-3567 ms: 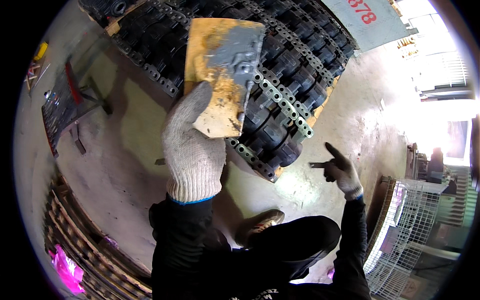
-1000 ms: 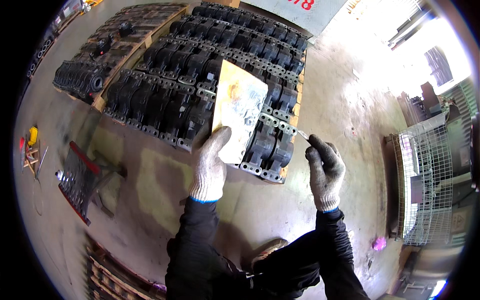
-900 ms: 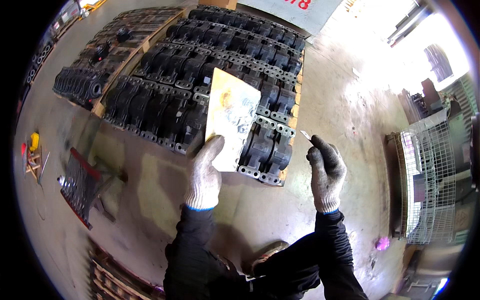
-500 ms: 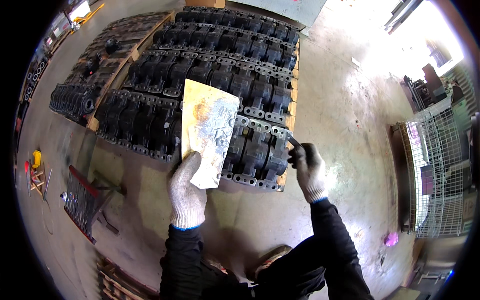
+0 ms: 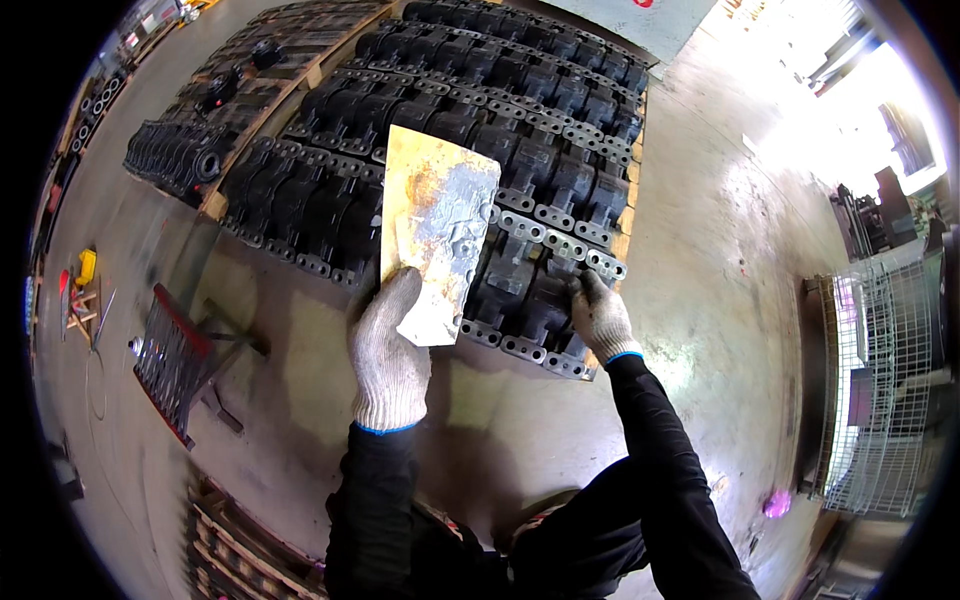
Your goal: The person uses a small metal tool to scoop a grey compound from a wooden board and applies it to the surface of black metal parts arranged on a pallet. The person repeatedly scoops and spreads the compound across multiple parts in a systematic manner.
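Here, the off-white-gloved left hand (image 5: 390,355) clamps a flat tan board (image 5: 440,225) smeared with grey at twelve o'clock. Apart, at one, the similarly gloved right hand (image 5: 605,318) curls over black cylindrical metal parts (image 5: 505,270); whether it pinches anything, I can't tell. Beyond, at eleven: a weathered brown wooden pallet (image 5: 300,35).

Only one marking stands out; it is a curved red stroke (image 5: 643,3) on the pale grey panel (image 5: 645,27) at the top of the view, cut off by the upper edge, with too little showing to tell which character it belongs to; at the right, a small dark rectangular plate (image 5: 860,397) shows against the wire mesh cage (image 5: 885,450); whether it bears lettering cannot be made out; no text is readable.
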A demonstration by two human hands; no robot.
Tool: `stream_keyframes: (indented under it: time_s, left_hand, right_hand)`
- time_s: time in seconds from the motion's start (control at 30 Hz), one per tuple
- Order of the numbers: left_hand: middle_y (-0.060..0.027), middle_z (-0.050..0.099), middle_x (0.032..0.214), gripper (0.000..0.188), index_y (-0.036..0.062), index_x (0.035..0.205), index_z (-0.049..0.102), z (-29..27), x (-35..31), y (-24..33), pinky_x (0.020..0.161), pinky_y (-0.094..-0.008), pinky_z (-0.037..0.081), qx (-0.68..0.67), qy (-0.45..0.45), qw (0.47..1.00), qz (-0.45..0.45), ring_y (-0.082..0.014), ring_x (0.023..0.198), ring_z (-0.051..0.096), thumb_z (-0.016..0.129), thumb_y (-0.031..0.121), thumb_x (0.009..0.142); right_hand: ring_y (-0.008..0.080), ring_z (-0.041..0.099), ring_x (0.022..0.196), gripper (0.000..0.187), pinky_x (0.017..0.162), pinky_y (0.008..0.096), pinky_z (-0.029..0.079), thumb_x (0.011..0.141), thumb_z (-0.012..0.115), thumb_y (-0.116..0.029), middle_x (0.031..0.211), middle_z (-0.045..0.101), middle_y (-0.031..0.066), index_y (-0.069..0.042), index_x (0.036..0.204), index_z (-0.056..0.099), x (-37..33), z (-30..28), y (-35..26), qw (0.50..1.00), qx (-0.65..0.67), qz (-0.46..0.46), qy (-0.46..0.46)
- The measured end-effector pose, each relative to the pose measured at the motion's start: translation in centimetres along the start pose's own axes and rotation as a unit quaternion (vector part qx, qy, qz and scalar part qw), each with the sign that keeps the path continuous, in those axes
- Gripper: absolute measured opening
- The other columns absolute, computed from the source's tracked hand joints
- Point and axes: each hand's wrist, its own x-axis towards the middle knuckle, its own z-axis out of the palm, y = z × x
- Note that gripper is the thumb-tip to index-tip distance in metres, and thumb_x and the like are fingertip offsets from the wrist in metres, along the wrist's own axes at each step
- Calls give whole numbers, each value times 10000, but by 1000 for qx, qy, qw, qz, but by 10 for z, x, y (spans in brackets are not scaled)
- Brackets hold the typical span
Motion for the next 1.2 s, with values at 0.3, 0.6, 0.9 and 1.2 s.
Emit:
stream_keyframes:
  time_s: [0.3, 0.6, 0.9, 1.2]
  left_hand:
    - [-142, 664, 1288, 441, -46, 1382, 571, -15, 21, 8, 1028, -406, 496, -40, 1, 999, 37, -271, 1170, 652, 607, 117, 974]
    - [-141, 686, 1234, 421, -61, 1354, 582, -24, 29, 2, 1013, -400, 516, 1, -19, 1000, 14, -274, 1123, 677, 610, 100, 966]
    - [-121, 687, 1244, 415, -34, 1352, 596, -31, 29, 33, 985, -402, 516, -53, 43, 990, 125, -256, 1110, 675, 628, 131, 973]
    - [-155, 661, 1297, 472, -66, 1414, 532, -18, 18, 27, 1030, -415, 502, -48, 0, 999, 25, -280, 1168, 660, 595, 105, 979]
  right_hand:
    - [56, 603, 760, 318, 688, 227, 500, 1084, 554, -249, 1017, 741, 7, -28, 1281, 669, -8, -21, -13, 963, 246, 93, -63]
    - [79, 645, 893, 325, 790, 241, 536, 1033, 625, -94, 1113, 744, 66, 2, 1342, 655, -53, -72, -120, 941, 333, 37, 54]
    - [83, 621, 846, 349, 758, 237, 492, 1032, 639, -141, 974, 668, -2, 6, 1348, 657, -58, -90, -143, 935, 324, -15, 143]
    - [94, 613, 893, 338, 834, 248, 505, 1044, 618, -134, 1007, 657, 16, 17, 1345, 649, -61, -91, -153, 949, 261, -89, 152]
